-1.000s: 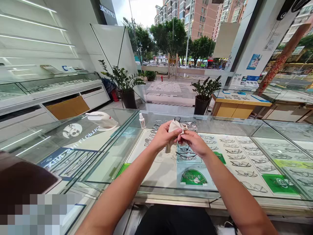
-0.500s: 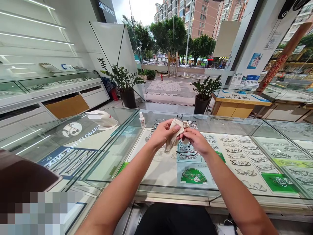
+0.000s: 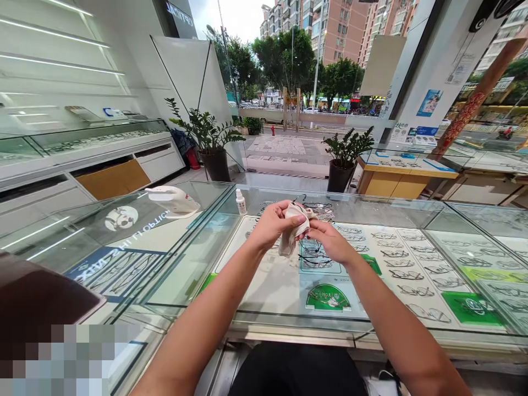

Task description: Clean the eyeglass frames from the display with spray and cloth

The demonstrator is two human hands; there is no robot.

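Above the glass display case, my left hand [image 3: 275, 222] pinches a beige cloth [image 3: 287, 242] between thumb and fingers. The cloth is folded around part of a dark-framed pair of glasses [image 3: 302, 199], whose thin rim or temple sticks out above it. My right hand [image 3: 330, 240] is closed at the right side of the cloth, its fingertips on the glasses, which are mostly hidden by cloth and fingers. A small white bottle [image 3: 241, 202] stands upright on the glass to the left of my hands.
Rows of glasses [image 3: 404, 274] lie inside the display case [image 3: 289, 323] beneath my arms. A white object [image 3: 173, 200] rests on the left counter. Two potted plants [image 3: 215, 165] stand beyond the case.
The cloth has shifted slightly and bunched up more around the glasses. My right hand has moved a little to the left, and both hands stay close together.
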